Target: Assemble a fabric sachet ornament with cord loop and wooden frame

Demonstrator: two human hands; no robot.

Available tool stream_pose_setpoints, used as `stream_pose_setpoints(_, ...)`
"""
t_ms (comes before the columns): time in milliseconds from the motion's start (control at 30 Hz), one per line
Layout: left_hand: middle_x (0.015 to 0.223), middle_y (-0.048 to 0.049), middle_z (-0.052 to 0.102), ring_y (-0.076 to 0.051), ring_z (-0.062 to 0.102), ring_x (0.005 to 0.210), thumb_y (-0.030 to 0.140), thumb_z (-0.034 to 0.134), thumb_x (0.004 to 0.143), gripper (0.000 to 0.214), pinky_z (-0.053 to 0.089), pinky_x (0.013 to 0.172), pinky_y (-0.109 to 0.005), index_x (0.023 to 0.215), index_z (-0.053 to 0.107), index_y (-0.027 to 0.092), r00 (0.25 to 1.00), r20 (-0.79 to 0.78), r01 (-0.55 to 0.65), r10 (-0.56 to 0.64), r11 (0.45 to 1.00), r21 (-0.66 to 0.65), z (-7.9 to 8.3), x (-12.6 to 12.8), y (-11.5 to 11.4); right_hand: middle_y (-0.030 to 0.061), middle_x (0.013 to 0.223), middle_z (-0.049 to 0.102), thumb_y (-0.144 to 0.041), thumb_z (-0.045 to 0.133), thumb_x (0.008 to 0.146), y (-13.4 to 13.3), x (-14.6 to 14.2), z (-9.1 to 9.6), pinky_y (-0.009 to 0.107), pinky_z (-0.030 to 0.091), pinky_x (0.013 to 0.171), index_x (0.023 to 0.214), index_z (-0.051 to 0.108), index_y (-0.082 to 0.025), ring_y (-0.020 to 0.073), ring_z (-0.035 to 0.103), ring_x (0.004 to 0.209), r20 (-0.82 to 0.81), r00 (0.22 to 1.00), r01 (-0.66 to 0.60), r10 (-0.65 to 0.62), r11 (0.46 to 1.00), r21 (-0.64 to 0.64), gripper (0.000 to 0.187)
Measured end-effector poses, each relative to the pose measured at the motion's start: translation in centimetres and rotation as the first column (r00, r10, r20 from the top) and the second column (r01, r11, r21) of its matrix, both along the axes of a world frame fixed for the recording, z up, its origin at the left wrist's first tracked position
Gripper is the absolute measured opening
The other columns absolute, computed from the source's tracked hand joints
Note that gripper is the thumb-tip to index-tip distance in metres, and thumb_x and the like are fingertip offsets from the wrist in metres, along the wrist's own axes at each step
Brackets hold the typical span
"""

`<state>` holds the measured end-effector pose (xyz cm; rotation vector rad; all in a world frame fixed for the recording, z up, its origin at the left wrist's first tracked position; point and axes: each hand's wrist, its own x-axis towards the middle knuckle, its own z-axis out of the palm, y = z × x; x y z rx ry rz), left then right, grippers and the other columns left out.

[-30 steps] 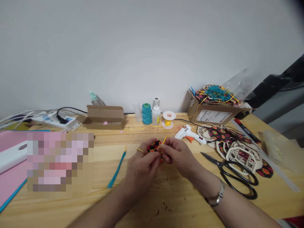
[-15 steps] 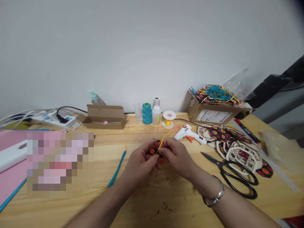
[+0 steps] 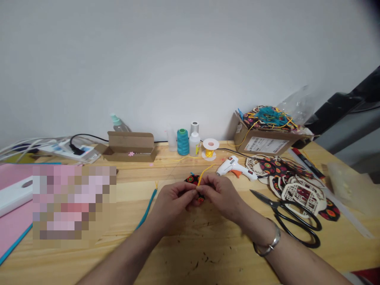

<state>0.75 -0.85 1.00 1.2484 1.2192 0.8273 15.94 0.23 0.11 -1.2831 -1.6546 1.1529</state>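
Both my hands meet over the middle of the wooden table [image 3: 208,245]. My left hand [image 3: 173,204] and my right hand [image 3: 221,194] are closed in a pinch on a small black piece with red and orange flowers [image 3: 194,181]. A short yellow cord [image 3: 204,173] sticks up from the piece between my fingertips. Part of the piece is hidden by my fingers. A teal tassel [image 3: 147,208] lies on the table just left of my left hand.
A white glue gun [image 3: 234,168] and black scissors [image 3: 292,219] lie to the right, beside a pile of patterned and wooden cut-outs [image 3: 297,186]. Behind stand a teal thread spool [image 3: 183,141], a yellow cord reel [image 3: 209,148], bottles and two cardboard boxes [image 3: 130,147]. A pink sheet [image 3: 12,221] is at the left.
My hands have drawn closer together and my left hand has turned over the piece, hiding the ring on it. The yellow cord now points up and right.
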Motion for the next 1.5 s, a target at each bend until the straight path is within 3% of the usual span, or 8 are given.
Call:
stream_pose_setpoints(367,0.061,-0.0003,0.062,-0.009,0.048,0.053,0.029,0.067,0.071,0.014,0.035,0.052,-0.021,0.071,0.068,0.016,0.976,0.207,0.083,-0.064,0.993,-0.087,-1.0,-1.0,0.5,-0.0076,0.044,0.045,-0.026,0.06,0.069,0.2,0.3,0.9,0.019,0.021,0.04,0.063,0.051,-0.016,0.0047,0.034,0.039,-0.344,0.937,-0.167,0.069,0.95,-0.265,0.015)
stream_pose_setpoints(567,0.059,0.0001,0.059,-0.008,0.043,0.049,0.027,0.068,0.068,0.013,0.029,0.048,-0.021,0.068,0.067,0.014,0.97,0.241,0.072,-0.038,0.988,-0.136,-0.9,-0.9,0.5,-0.0066,0.047,0.047,-0.029,0.062,0.07,0.2,0.4,0.6,0.018,0.022,0.04,0.065,0.052,-0.015,0.0047,0.036,0.041,-0.349,0.932,-0.193,0.097,0.949,-0.251,0.017)
stream_pose_setpoints(767,0.056,0.0016,0.056,-0.008,0.04,0.049,0.027,0.067,0.068,0.012,0.027,0.048,-0.021,0.067,0.067,0.015,0.98,0.197,0.011,0.007,0.996,-0.09,-1.1,-0.9,0.6,-0.0065,0.048,0.048,-0.027,0.063,0.07,0.5,0.2,0.4,0.018,0.024,0.041,0.067,0.057,-0.014,0.0039,0.037,0.041,-0.36,0.931,-0.173,0.068,0.948,-0.267,0.015)
stream_pose_setpoints(933,0.052,0.0032,0.053,-0.008,0.039,0.049,0.026,0.065,0.069,0.012,0.027,0.048,-0.021,0.064,0.067,0.014,0.986,0.149,-0.064,0.07,0.997,-0.04,0.1,-0.7,0.3,-0.0049,0.054,0.055,-0.022,0.063,0.066,0.6,0.0,0.7,0.018,0.029,0.042,0.074,0.064,-0.012,0.0034,0.04,0.043,-0.372,0.928,-0.158,0.034,0.938,-0.307,0.013)
stream_pose_setpoints(1167,0.047,0.0058,0.047,-0.007,0.035,0.046,0.025,0.066,0.067,0.012,0.025,0.046,-0.021,0.06,0.066,0.015,0.99,0.077,-0.116,0.116,0.993,-0.006,1.8,0.0,-0.2,-0.0053,0.052,0.053,-0.018,0.06,0.065,0.6,0.2,2.2,0.018,0.032,0.043,0.07,0.064,-0.013,0.0043,0.041,0.043,-0.223,0.974,-0.112,0.047,0.952,-0.284,0.008)
stream_pose_setpoints(1333,0.046,0.0056,0.05,-0.007,0.037,0.046,0.028,0.068,0.067,0.014,0.028,0.047,-0.021,0.062,0.068,0.015,0.987,0.091,-0.127,0.129,0.992,-0.028,0.4,0.0,0.2,-0.0038,0.054,0.056,-0.016,0.057,0.067,1.2,0.2,1.9,0.02,0.037,0.048,0.066,0.064,-0.016,0.0082,0.048,0.049,0.034,0.996,-0.078,0.084,0.984,-0.159,0.007)
stream_pose_setpoints(1500,0.062,-0.0018,0.065,-0.013,0.055,0.059,0.032,0.068,0.068,0.018,0.038,0.058,-0.023,0.071,0.07,0.014,0.975,0.189,-0.092,0.115,0.988,-0.126,-1.4,-0.4,0.5,-0.0036,0.054,0.056,-0.015,0.055,0.069,1.3,0.0,0.9,0.021,0.038,0.054,0.066,0.064,-0.017,0.0096,0.05,0.054,0.096,0.993,-0.055,0.063,0.995,-0.086,0.009)
